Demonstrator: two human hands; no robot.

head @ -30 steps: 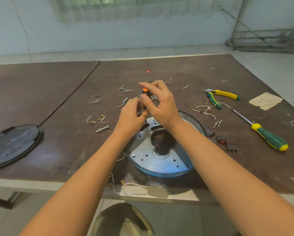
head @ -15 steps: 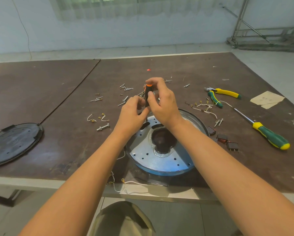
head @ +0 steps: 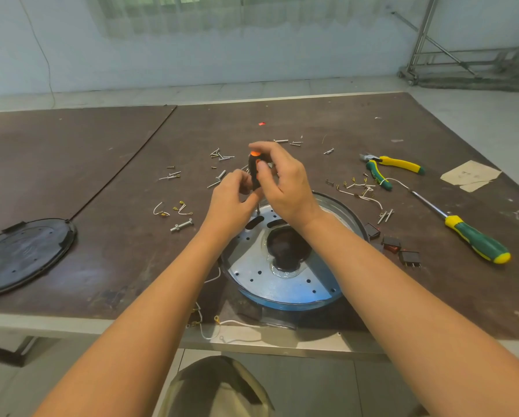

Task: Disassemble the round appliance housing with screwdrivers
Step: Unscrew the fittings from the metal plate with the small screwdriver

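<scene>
The right hand is curled round the top of a small black-handled screwdriver with an orange cap, thumb and fingertips pinching the grip. The left hand pinches the lower end of the same handle from the other side. The tool stands nearly upright. Its thin steel shaft comes down between the two hands to meet the far part of the round appliance housing (a blue-rimmed dish with a silvery, hole-punched metal plate and a dark round opening in its middle).

The housing lies flat near the front edge of the brown wooden table, beneath both wrists. Loose white wires with brass terminals trail by it over the table's edge.

Small silver screws are scattered just beyond the hands. Small black rocker switches sit just beside the housing on the right. Farther right lie a green-and-yellow screwdriver, yellow-and-green pliers and a scrap of beige paper. Well apart on the left, a round black plastic cover lies flat.
</scene>
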